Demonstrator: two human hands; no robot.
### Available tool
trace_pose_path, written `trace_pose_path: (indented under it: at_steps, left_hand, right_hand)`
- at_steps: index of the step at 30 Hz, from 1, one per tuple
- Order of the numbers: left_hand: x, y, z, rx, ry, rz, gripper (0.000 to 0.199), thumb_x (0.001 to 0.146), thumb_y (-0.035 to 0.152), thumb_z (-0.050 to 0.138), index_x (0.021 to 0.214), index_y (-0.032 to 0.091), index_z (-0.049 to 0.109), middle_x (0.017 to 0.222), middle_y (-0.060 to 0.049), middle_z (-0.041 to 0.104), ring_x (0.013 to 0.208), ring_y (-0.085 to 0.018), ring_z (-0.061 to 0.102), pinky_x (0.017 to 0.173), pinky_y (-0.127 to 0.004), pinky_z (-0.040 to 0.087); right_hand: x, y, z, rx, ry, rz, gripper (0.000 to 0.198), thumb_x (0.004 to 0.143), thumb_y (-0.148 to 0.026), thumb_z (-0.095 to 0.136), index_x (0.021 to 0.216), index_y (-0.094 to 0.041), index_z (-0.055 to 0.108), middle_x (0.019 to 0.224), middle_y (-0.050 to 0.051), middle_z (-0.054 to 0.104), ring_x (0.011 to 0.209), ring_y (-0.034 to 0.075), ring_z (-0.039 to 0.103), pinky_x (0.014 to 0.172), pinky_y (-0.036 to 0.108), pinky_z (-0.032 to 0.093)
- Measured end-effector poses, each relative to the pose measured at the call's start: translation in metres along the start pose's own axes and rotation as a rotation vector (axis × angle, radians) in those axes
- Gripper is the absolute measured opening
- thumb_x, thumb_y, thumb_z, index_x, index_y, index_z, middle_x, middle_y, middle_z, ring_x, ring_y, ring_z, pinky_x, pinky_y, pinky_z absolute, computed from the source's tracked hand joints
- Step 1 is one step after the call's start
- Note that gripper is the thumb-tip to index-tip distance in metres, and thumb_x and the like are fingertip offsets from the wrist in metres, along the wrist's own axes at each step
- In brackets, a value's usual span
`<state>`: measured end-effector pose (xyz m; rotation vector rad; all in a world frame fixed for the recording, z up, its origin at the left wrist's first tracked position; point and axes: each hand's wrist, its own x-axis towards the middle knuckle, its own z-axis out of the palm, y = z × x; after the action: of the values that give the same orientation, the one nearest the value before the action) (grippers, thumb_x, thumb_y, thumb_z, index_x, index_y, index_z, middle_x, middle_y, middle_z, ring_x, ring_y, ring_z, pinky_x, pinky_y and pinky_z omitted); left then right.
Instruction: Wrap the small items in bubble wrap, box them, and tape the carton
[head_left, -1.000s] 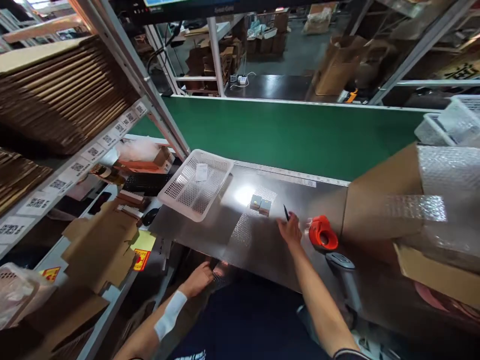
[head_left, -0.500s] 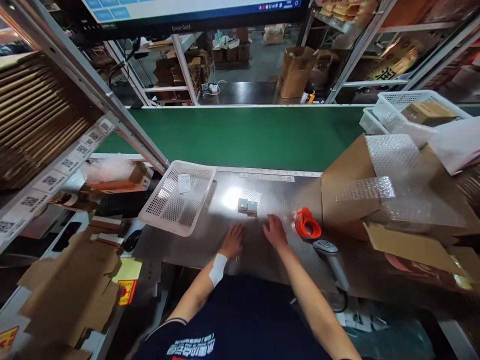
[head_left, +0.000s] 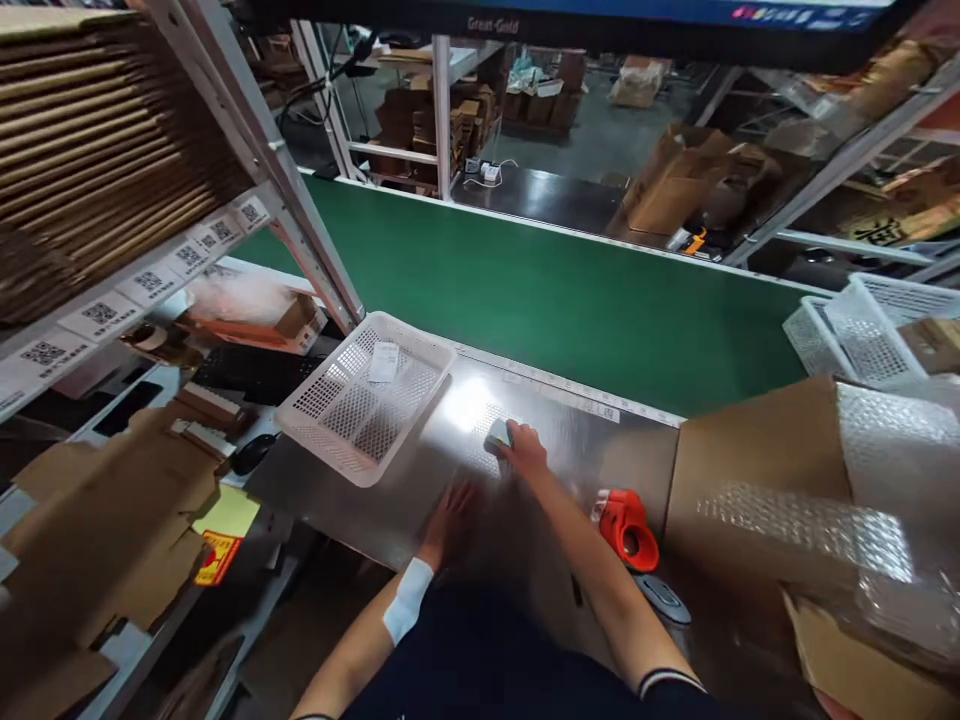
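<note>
My right hand (head_left: 528,450) is closed on the small grey boxes (head_left: 497,436), gripping them from their right side. Its fingers hide part of them, so I cannot tell whether both are held. Beneath them lies a small piece of bubble wrap (head_left: 487,413) on the metal tabletop (head_left: 570,430). My left hand (head_left: 450,512) rests flat and slightly blurred on the tabletop near its front edge, fingers stretched out, holding nothing. A white bandage-like patch (head_left: 409,600) covers its wrist. To the left stands a white perforated basket (head_left: 442,368) with a paper slip (head_left: 384,362) inside.
An orange tape dispenser (head_left: 628,530) and a grey handheld scanner (head_left: 663,598) lie at the right, beside a large cardboard box (head_left: 757,480) with bubble wrap. Behind the tabletop runs a green conveyor belt (head_left: 525,270). A monitor (head_left: 570,30) hangs above.
My right hand has moved left and forward onto the grey boxes and closed on them. My left hand stays low on the tabletop. The head view has turned and tilted.
</note>
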<state>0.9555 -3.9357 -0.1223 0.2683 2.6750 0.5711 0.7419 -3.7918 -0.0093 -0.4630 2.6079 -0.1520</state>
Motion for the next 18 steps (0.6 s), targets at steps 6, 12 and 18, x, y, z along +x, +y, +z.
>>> trace_pose_path:
  at_steps: [6,12,18]
  left_hand:
    - [0.0,0.013,0.003,-0.136,-0.003,-0.127,0.076,0.115,0.035,0.056,0.189,0.017,0.048,0.196,-0.019,0.037,0.186,-0.044,0.027,0.156,-0.066,0.024]
    - [-0.002,0.014,-0.008,-0.134,-0.023,-0.122,0.078,0.117,0.042,0.057,0.19,0.02,0.045,0.196,-0.017,0.036,0.187,-0.041,0.026,0.157,-0.065,0.024]
    - [0.004,0.012,-0.026,-0.173,0.039,-0.129,0.061,0.109,0.029,0.07,0.17,0.021,0.072,0.18,-0.019,0.064,0.173,-0.045,0.053,0.148,-0.069,0.043]
  right_hand:
    - [0.028,-0.026,0.007,0.036,-0.011,-0.055,0.055,0.114,-0.029,0.072,0.167,-0.03,0.057,0.164,0.014,0.064,0.154,0.032,0.056,0.096,0.034,0.058]
    - [0.037,-0.041,0.019,0.053,-0.023,-0.035,0.049,0.113,-0.025,0.072,0.16,-0.03,0.061,0.158,0.016,0.065,0.15,0.033,0.058,0.09,0.031,0.057]
    - [0.031,-0.031,0.021,0.103,-0.019,-0.024,0.066,0.107,-0.026,0.078,0.169,-0.028,0.055,0.165,0.017,0.064,0.155,0.034,0.056,0.102,0.036,0.061]
